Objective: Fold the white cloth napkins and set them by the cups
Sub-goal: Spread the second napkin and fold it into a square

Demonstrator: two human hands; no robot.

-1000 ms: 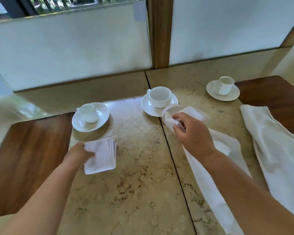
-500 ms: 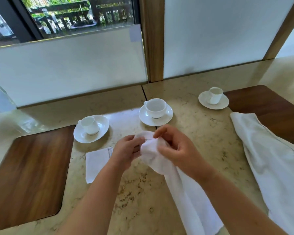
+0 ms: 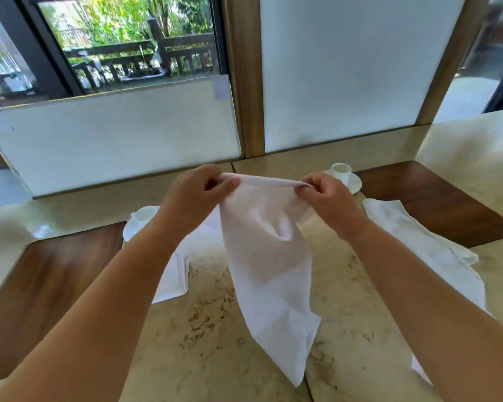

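White cloth hangs between both hands: the unfolded napkin (image 3: 269, 256) is now lifted clear of the marble tabletop (image 3: 209, 343), its top edge stretched level where half a second ago it was bunched low over the stone. The left hand (image 3: 198, 192) pinches one upper corner between thumb and curled fingers, and the right hand (image 3: 325, 198) pinches the other the same way (the hands have drawn apart since the earlier frame, when they worked close together). The rest of the cloth drapes down toward the person, its lower tip over the seam in the tabletop. The folded napkin (image 3: 173, 277) lies flat where it was, partly hidden behind the left forearm, just near the left cup and saucer (image 3: 141, 217). The middle cup seen before is now hidden behind the raised cloth. The far cup and saucer (image 3: 344, 175) stands beyond the right hand. Another loose white napkin (image 3: 418, 242) lies crumpled across the edge of the right wooden inlay (image 3: 436, 204).
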